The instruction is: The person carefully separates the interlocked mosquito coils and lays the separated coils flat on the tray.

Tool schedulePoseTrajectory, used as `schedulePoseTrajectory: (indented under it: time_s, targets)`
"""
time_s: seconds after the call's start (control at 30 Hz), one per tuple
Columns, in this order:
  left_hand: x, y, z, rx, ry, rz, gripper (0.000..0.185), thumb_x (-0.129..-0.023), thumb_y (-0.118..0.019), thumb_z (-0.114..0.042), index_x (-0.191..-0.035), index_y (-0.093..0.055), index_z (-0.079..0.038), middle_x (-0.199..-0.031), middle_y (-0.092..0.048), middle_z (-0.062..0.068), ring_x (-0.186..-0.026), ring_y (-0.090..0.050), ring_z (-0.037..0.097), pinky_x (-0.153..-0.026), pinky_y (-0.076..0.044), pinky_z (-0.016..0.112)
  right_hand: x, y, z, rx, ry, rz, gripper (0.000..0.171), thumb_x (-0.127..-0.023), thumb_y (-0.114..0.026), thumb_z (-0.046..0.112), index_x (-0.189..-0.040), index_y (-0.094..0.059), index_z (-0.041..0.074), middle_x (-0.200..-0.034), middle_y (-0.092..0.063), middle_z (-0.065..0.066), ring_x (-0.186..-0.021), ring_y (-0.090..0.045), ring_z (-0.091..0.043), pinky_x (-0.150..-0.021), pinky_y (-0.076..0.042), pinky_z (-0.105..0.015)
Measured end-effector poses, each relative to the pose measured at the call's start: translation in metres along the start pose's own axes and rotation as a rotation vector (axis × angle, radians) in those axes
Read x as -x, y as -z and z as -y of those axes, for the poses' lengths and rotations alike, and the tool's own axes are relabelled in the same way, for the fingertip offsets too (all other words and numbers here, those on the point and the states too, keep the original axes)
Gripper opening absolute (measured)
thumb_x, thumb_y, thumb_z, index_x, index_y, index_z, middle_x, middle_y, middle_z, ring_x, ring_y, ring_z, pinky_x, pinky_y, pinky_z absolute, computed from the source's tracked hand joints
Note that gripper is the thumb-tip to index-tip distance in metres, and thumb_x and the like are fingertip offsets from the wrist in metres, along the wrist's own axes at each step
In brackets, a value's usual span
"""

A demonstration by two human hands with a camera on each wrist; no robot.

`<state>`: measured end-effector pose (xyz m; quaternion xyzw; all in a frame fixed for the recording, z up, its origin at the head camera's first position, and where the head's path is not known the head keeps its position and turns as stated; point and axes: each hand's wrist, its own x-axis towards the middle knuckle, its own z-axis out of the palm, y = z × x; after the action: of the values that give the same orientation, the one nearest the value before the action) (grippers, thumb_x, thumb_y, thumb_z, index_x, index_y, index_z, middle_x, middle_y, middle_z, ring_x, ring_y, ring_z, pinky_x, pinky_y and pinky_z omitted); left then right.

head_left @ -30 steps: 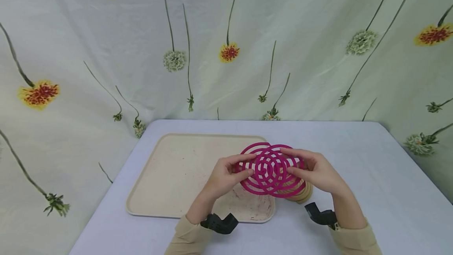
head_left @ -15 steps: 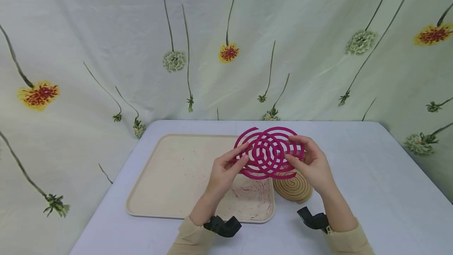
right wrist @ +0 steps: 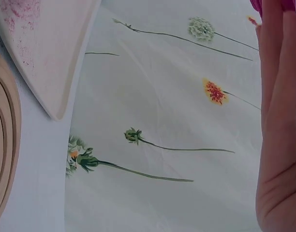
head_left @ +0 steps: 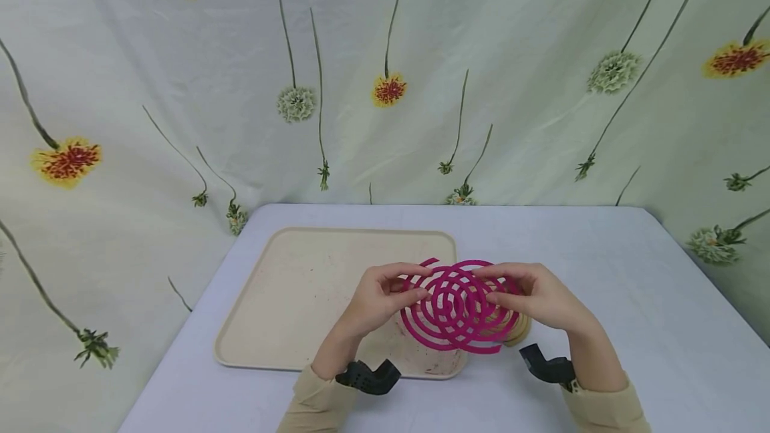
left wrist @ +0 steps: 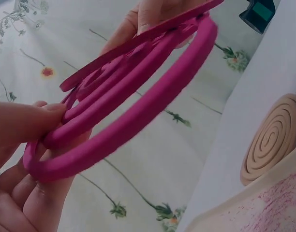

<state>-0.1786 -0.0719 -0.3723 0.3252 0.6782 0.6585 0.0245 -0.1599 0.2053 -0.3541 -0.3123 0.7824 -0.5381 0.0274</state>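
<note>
A pair of magenta mosquito coils [head_left: 484,349], nested through each other, is held up over the tray's right end. My left hand [head_left: 369,301] pinches the left rim between thumb and fingers; the left wrist view shows the thumb on top of the coils [left wrist: 133,128] and fingers beneath. On the opposite rim, my right hand [head_left: 550,296] grips with thumb and fingers. Its fingertips lie out of frame in the right wrist view, where only the side of the hand [right wrist: 283,121] appears. Tan mosquito coils [head_left: 519,333] lie below, partly hidden by the magenta ones.
A cream tray [head_left: 295,293] lies on the left of the white-covered table [head_left: 613,286], with reddish residue towards its right end. The tan coils [left wrist: 271,137] rest just beyond its edge. A flowered cloth [head_left: 529,85] hangs behind the table.
Both hands lifted and tilted the magenta coils half a second ago, exposing the tan coils. Now they are lower and flatter, covering most of the tan ones again. Both grips persist.
</note>
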Motion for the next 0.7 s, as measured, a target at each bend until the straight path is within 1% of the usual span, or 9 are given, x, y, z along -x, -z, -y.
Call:
schedulePoseTrajectory:
  time_s: [0.1, 0.13, 0.23, 0.3, 0.4, 0.5, 0.57, 0.63, 0.7]
  targets:
    - [-0.001, -0.002, 0.001, -0.002, -0.016, -0.082, 0.025, -0.083, -0.066, 0.006, -0.108, -0.063, 0.008, -0.104, -0.062, 0.024, -0.075, -0.064, 0.019, -0.069, -0.056, 0.027, -0.001, -0.003, 0.001, 0.025, -0.001, -0.121, 0.037, -0.086, -0.064, 0.000, -0.122, -0.058, -0.003, -0.113, -0.061, -0.021, -0.078, -0.061, -0.016, -0.064, -0.056, -0.029]
    - [-0.001, -0.003, 0.001, -0.002, -0.022, -0.111, 0.024, -0.083, -0.066, 0.005, -0.107, -0.064, 0.007, -0.104, -0.061, 0.024, -0.076, -0.063, 0.018, -0.069, -0.056, 0.025, -0.002, -0.004, 0.001, 0.022, -0.002, -0.163, 0.038, -0.086, -0.064, 0.000, -0.124, -0.057, -0.003, -0.114, -0.060, -0.022, -0.079, -0.062, -0.015, -0.066, -0.056, -0.028]
    - [-0.001, -0.008, 0.003, 0.017, -0.033, -0.183, 0.021, -0.084, -0.065, 0.004, -0.105, -0.063, 0.007, -0.105, -0.060, 0.022, -0.084, -0.059, 0.017, -0.073, -0.055, 0.024, -0.004, -0.009, 0.002, -0.004, 0.002, -0.290, 0.041, -0.086, -0.064, -0.001, -0.126, -0.055, -0.002, -0.116, -0.059, -0.021, -0.082, -0.064, -0.015, -0.069, -0.056, -0.028]
    - [-0.002, -0.011, 0.005, 0.038, -0.039, -0.217, 0.019, -0.085, -0.064, 0.004, -0.104, -0.062, 0.008, -0.105, -0.058, 0.021, -0.090, -0.056, 0.018, -0.076, -0.054, 0.025, -0.006, -0.013, 0.002, -0.018, 0.014, -0.364, 0.044, -0.086, -0.065, 0.000, -0.128, -0.054, 0.000, -0.119, -0.058, -0.019, -0.084, -0.064, -0.015, -0.070, -0.056, -0.028]
    - [-0.002, -0.015, 0.006, 0.061, -0.040, -0.239, 0.018, -0.085, -0.064, 0.004, -0.103, -0.061, 0.007, -0.104, -0.056, 0.019, -0.094, -0.054, 0.019, -0.080, -0.053, 0.026, -0.008, -0.017, 0.004, -0.054, 0.036, -0.430, 0.048, -0.086, -0.064, -0.002, -0.132, -0.052, 0.002, -0.126, -0.054, -0.015, -0.088, -0.064, -0.015, -0.071, -0.056, -0.030]
    - [-0.002, -0.014, 0.006, 0.064, -0.043, -0.213, 0.019, -0.085, -0.063, 0.004, -0.104, -0.061, 0.007, -0.103, -0.053, 0.018, -0.095, -0.052, 0.020, -0.081, -0.053, 0.026, -0.009, -0.019, 0.005, -0.083, 0.047, -0.445, 0.051, -0.085, -0.064, -0.004, -0.134, -0.049, 0.002, -0.129, -0.051, -0.015, -0.095, -0.063, -0.012, -0.072, -0.055, -0.030]
    - [-0.002, -0.011, 0.006, 0.051, -0.044, -0.166, 0.021, -0.085, -0.063, 0.005, -0.106, -0.060, 0.006, -0.108, -0.053, 0.017, -0.100, -0.051, 0.021, -0.083, -0.052, 0.027, -0.009, -0.019, 0.005, -0.094, 0.040, -0.425, 0.052, -0.085, -0.064, -0.005, -0.134, -0.048, 0.001, -0.130, -0.049, -0.016, -0.099, -0.062, -0.011, -0.074, -0.055, -0.030]
    - [-0.001, -0.008, 0.005, 0.028, -0.037, -0.101, 0.024, -0.085, -0.064, 0.004, -0.109, -0.061, 0.005, -0.114, -0.053, 0.015, -0.105, -0.050, 0.023, -0.084, -0.052, 0.028, -0.009, -0.017, 0.005, -0.099, 0.027, -0.383, 0.051, -0.085, -0.064, -0.004, -0.133, -0.048, 0.000, -0.129, -0.048, -0.017, -0.102, -0.061, -0.010, -0.075, -0.054, -0.030]
    - [0.000, -0.005, 0.003, 0.003, -0.024, -0.036, 0.026, -0.085, -0.064, 0.002, -0.111, -0.062, 0.004, -0.118, -0.055, 0.014, -0.108, -0.051, 0.025, -0.085, -0.052, 0.030, -0.008, -0.015, 0.004, -0.088, 0.016, -0.311, 0.049, -0.084, -0.066, -0.004, -0.129, -0.049, -0.001, -0.125, -0.049, -0.018, -0.098, -0.062, -0.012, -0.074, -0.055, -0.030]
